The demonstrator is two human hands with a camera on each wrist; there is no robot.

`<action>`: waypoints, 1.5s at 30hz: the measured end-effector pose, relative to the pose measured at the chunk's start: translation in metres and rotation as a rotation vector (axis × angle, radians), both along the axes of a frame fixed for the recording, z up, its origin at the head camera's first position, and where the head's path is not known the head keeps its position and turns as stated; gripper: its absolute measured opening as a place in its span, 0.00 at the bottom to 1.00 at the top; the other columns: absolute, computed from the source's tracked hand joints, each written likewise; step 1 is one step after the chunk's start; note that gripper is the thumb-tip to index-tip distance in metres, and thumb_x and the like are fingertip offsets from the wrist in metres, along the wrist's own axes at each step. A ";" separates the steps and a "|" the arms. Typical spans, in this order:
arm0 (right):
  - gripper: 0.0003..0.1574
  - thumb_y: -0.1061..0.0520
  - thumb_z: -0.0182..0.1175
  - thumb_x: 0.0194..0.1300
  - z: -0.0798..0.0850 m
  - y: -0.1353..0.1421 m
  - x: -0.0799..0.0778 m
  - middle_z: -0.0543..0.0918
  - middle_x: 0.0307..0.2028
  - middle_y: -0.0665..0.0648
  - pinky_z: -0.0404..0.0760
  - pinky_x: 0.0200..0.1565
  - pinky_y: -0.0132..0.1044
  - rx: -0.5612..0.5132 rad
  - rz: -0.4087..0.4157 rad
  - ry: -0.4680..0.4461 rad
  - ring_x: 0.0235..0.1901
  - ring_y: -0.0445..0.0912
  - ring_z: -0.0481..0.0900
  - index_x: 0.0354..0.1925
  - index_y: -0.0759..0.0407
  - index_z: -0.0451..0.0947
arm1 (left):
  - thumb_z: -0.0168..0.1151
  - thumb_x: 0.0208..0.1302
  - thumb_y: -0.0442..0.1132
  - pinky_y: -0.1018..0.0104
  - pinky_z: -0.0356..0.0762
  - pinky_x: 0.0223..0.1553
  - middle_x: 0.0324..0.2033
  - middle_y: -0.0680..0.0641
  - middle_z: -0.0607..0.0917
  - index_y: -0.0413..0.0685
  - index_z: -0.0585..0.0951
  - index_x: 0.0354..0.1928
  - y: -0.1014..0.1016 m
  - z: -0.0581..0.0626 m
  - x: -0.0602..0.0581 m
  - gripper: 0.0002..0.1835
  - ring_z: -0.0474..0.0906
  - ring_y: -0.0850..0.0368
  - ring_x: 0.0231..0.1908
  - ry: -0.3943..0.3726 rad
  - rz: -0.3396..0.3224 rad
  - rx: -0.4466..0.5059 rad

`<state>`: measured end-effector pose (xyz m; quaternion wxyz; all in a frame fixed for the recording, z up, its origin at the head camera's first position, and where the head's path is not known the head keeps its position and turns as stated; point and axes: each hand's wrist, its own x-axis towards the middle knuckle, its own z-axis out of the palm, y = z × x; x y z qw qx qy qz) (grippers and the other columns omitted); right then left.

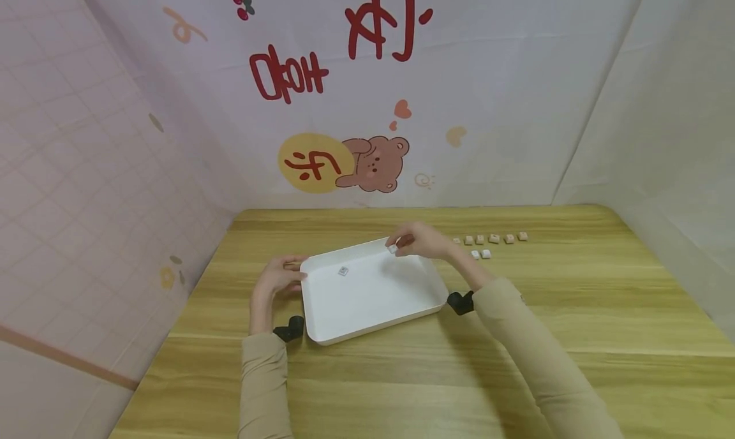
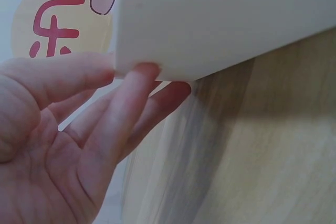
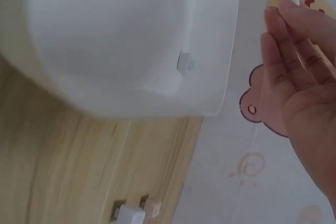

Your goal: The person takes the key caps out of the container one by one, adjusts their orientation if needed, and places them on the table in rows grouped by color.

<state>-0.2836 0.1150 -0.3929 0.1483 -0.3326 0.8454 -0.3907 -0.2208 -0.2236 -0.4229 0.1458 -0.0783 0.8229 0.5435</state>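
Note:
A shallow white tray [image 1: 367, 298] sits on the wooden table. My left hand [image 1: 280, 277] holds its far left corner; in the left wrist view the fingers [image 2: 121, 108] bear on the tray's outer wall, some partly behind its lower edge. My right hand [image 1: 422, 240] hovers over the far right part of the tray, thumb and fingertips close together. Just below them is a small white keycap [image 1: 393, 249]. In the right wrist view that keycap [image 3: 184, 62] appears blurred near the far wall, apart from the fingers. Another keycap [image 1: 342, 271] lies inside, farther left.
To the right of the tray, a row of several pale pinkish keycaps [image 1: 494, 238] lies on the table. Two white keycaps [image 1: 486, 254] sit in front of it. A printed cloth wall [image 1: 488, 107] rises behind the table's far edge.

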 end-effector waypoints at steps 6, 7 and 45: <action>0.13 0.63 0.64 0.60 0.000 0.036 0.004 0.83 0.48 0.59 0.83 0.51 0.41 -0.045 -0.099 0.036 0.47 0.51 0.80 0.45 0.58 0.83 | 0.57 0.62 0.25 0.72 0.85 0.32 0.60 0.27 0.71 0.35 0.67 0.65 0.001 0.002 0.001 0.28 0.83 0.52 0.40 -0.005 -0.003 0.004; 0.13 0.63 0.64 0.60 0.000 0.042 0.004 0.83 0.47 0.59 0.83 0.50 0.40 -0.052 -0.109 0.051 0.46 0.50 0.81 0.45 0.58 0.83 | 0.57 0.62 0.25 0.72 0.85 0.32 0.60 0.27 0.71 0.35 0.67 0.65 0.001 0.002 0.001 0.28 0.83 0.52 0.40 -0.004 -0.004 0.004; 0.17 0.60 0.64 0.61 -0.057 0.197 0.016 0.82 0.47 0.74 0.81 0.33 0.26 0.122 -0.565 0.071 0.46 0.62 0.81 0.47 0.69 0.80 | 0.57 0.63 0.25 0.69 0.86 0.35 0.61 0.27 0.71 0.36 0.67 0.66 0.000 0.001 0.002 0.28 0.83 0.50 0.43 -0.005 -0.015 0.016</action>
